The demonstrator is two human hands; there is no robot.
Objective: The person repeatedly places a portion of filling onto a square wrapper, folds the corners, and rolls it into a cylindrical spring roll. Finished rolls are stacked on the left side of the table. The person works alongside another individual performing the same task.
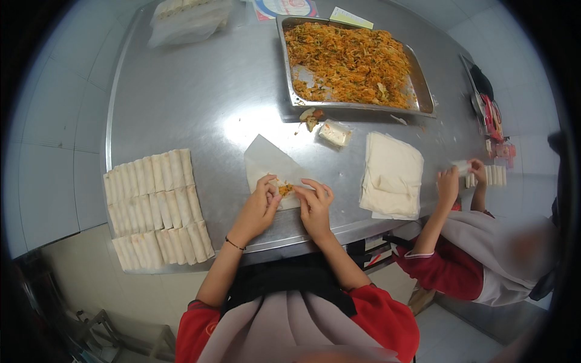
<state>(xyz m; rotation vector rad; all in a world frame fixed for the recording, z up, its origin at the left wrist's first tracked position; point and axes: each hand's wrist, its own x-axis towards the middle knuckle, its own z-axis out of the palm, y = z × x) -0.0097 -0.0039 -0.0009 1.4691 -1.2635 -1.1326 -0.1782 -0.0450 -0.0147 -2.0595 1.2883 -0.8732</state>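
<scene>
A thin pale spring roll wrapper (271,159) lies on the steel table before me, one corner pointing away. On its near part sits a small heap of orange shredded filling (285,189). My left hand (259,206) pinches the wrapper's left side, raised beside the filling. From the other side, my right hand (316,209) touches the filling's right end with its fingertips; whether it also grips the wrapper is unclear. To the right is a stack of wrappers (391,177). Rows of rolled spring rolls (156,206) lie at the left.
Beyond my hands stands a steel tray (358,107) of shredded filling. A small wrapped block (335,134) and food scraps (311,119) lie before it. At the right, a co-worker's hands (448,185) hold a pale wrapper near several rolls (494,175). Bagged rolls (190,22) lie far left.
</scene>
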